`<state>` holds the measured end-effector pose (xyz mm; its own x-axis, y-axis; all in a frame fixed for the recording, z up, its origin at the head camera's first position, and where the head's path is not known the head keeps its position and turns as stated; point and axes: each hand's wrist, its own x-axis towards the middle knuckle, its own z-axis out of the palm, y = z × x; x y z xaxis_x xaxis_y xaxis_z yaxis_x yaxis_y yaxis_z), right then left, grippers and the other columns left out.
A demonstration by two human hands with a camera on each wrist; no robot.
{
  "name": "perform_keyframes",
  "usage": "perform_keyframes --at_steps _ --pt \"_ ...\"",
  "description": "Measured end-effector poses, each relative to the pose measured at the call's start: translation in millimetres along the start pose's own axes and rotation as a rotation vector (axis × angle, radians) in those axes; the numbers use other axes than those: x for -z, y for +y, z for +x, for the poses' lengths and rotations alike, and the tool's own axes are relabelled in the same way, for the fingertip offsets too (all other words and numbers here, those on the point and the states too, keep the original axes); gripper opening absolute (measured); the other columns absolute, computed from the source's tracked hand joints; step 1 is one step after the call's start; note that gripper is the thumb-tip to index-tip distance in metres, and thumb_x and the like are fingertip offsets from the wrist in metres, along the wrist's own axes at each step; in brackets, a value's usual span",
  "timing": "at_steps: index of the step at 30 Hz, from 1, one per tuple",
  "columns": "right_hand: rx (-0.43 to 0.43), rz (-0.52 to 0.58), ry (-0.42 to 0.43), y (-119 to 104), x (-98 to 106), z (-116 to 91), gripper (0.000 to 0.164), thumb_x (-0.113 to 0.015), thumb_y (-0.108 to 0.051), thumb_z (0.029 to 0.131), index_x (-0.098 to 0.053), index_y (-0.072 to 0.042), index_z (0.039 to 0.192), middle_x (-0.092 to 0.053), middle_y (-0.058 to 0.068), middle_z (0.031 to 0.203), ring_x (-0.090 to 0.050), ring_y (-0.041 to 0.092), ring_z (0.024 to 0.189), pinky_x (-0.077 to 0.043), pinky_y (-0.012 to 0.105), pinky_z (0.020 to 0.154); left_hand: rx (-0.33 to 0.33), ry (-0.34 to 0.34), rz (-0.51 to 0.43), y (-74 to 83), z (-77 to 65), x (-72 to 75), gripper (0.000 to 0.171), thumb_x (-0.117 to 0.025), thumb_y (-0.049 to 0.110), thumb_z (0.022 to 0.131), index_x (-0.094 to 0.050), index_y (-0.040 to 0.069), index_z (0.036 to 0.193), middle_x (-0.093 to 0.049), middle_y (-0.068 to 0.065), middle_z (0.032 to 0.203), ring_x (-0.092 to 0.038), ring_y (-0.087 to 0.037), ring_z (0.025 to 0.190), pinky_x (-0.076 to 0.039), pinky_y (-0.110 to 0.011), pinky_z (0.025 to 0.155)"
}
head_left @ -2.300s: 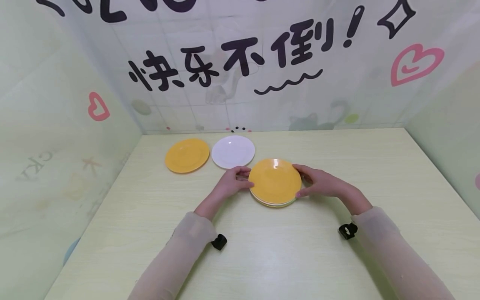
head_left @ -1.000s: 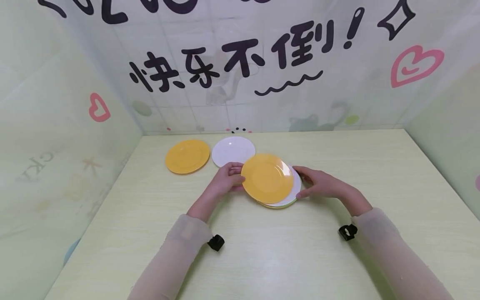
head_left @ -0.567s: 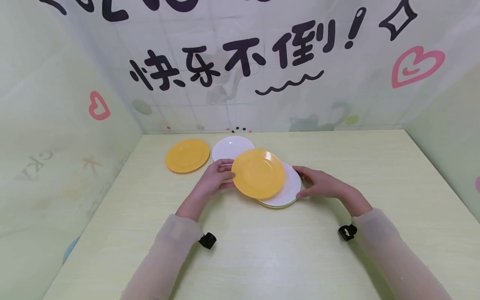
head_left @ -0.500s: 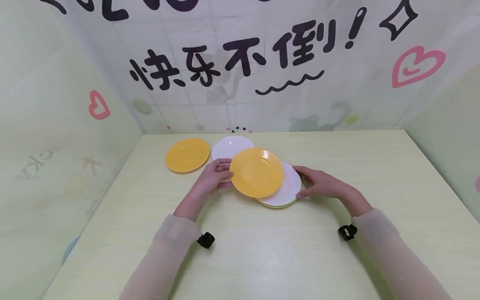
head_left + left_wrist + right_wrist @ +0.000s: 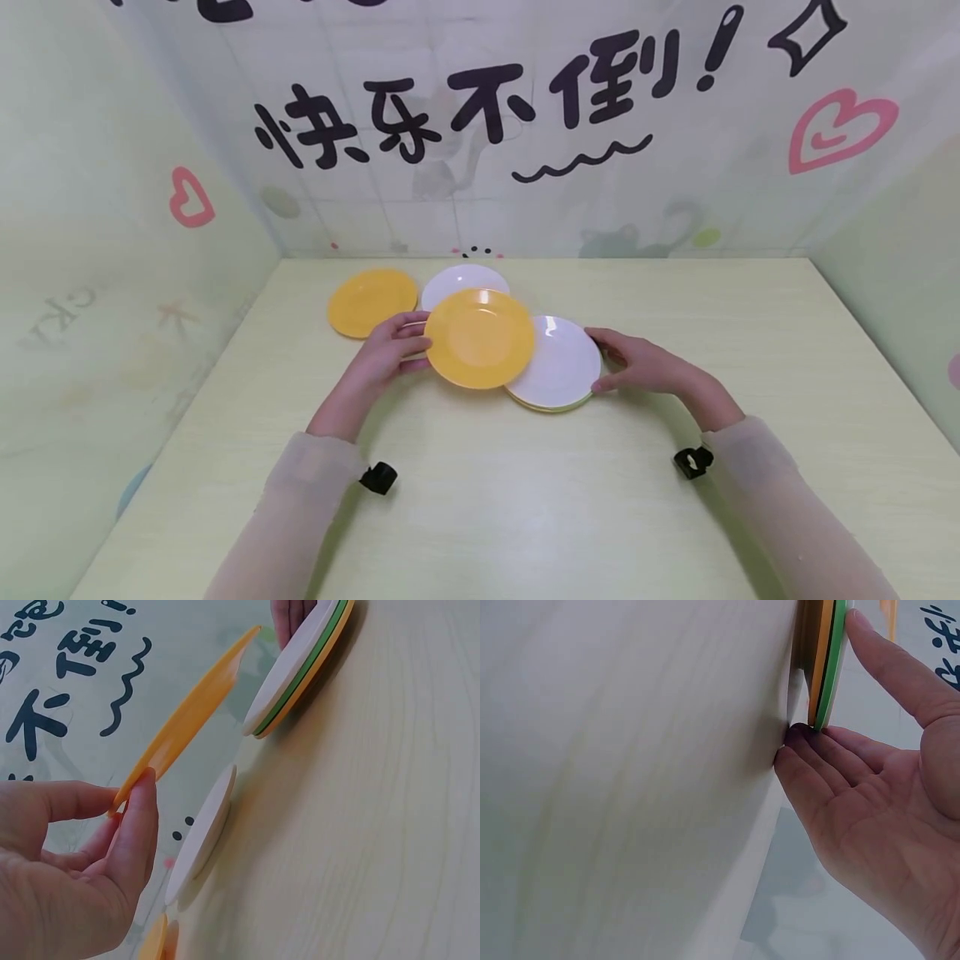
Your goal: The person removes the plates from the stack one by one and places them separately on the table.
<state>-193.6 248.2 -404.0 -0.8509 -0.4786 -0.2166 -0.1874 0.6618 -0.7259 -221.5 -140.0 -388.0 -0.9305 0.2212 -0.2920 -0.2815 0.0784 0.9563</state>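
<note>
One orange plate [image 5: 480, 339], rim pinched btwn L fingers [image 5: 136, 836]; R fingers [image 5: 808, 778] grip edge of plate stack [image 5: 564, 365].

Stack [image 5: 561, 367] on table [image 5: 525, 500], right hand [image 5: 637, 364] at its right rim. Held plate [image 5: 480, 337] in left hand [image 5: 386, 350], above table, left of stack, covering stack's left edge in head view. Rear plate [image 5: 461, 277] on table, behind held plate. Leftmost plate [image 5: 371, 302] just left of rear plate, behind left hand. Back wall [image 5: 525, 212] behind table.
</note>
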Motion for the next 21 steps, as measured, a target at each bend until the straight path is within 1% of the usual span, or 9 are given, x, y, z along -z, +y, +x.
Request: perform_keyframes --at_steps 4,6,9,12,14,17,21 --pt "0.002 0.003 0.002 1 0 1 0.093 -0.079 -0.027 0.086 -0.024 0.003 0.155 -0.029 0.025 0.161 -0.030 0.045 0.147 -0.029 0.058 0.121 0.007 0.000 0.006 -2.6 -4.2 11.6 0.055 -0.054 0.000 0.098 -0.036 0.001 0.150 -0.052 -0.018 0.141 -0.068 -0.003 0.089 -0.062 -0.022 0.078" --pt "0.006 0.001 0.004 1 -1 1 0.093 -0.079 -0.027 0.086 -0.024 0.002 0.155 -0.029 0.024 0.160 -0.030 0.044 0.147 -0.030 0.057 0.121 0.007 0.002 0.011 -3.5 -6.4 17.3 0.056 -0.054 0.001 0.099 -0.035 0.001 0.151 -0.052 -0.018 0.141 -0.068 -0.002 0.089 -0.062 -0.021 0.078" --pt "0.013 0.002 0.008 0 -1 1 0.093 -0.079 -0.027 0.086 -0.024 0.002 0.155 -0.030 0.025 0.160 -0.031 0.044 0.147 -0.030 0.058 0.121 -0.002 0.006 0.014 -5.3 -9.8 26.3 0.056 -0.054 0.001 0.099 -0.034 0.000 0.151 -0.058 -0.011 0.131 -0.068 -0.001 0.089 -0.062 -0.020 0.078" --pt "0.014 0.005 0.009 -1 -1 1 0.093 -0.079 -0.026 0.086 -0.024 0.003 0.155 -0.030 0.025 0.160 -0.031 0.045 0.146 -0.030 0.058 0.121 -0.010 0.011 0.012 -7.9 -12.5 34.9 0.056 -0.054 0.000 0.099 -0.034 -0.002 0.150 -0.063 0.006 0.113 -0.068 -0.001 0.087 -0.062 -0.019 0.076" --pt "0.012 0.003 0.010 -1 -1 1 0.093 -0.079 -0.026 0.086 -0.025 0.002 0.155 -0.030 0.025 0.160 -0.032 0.045 0.146 -0.030 0.058 0.121 -0.009 0.013 0.015 -9.2 -14.4 39.7 0.056 -0.055 0.000 0.098 -0.035 -0.002 0.150 -0.063 0.012 0.106 -0.068 -0.001 0.087 -0.062 -0.019 0.075" --pt "0.005 -0.002 0.012 -1 -1 1 0.093 -0.079 -0.027 0.085 -0.025 0.002 0.155 -0.030 0.024 0.160 -0.032 0.044 0.147 -0.030 0.056 0.122 0.005 0.022 0.034 -11.1 -16.5 45.8 0.055 -0.056 0.002 0.099 -0.036 -0.001 0.150 -0.064 0.016 0.103 -0.069 0.000 0.085 -0.061 -0.018 0.074" --pt "0.002 -0.008 0.009 -1 0 1 0.093 -0.079 -0.027 0.086 -0.025 0.002 0.155 -0.030 0.024 0.160 -0.031 0.044 0.147 -0.030 0.056 0.122 0.025 0.022 0.058 -14.7 -17.6 52.3 0.054 -0.056 0.004 0.099 -0.036 -0.001 0.150 -0.064 0.016 0.103 -0.069 0.000 0.084 -0.061 -0.018 0.073"
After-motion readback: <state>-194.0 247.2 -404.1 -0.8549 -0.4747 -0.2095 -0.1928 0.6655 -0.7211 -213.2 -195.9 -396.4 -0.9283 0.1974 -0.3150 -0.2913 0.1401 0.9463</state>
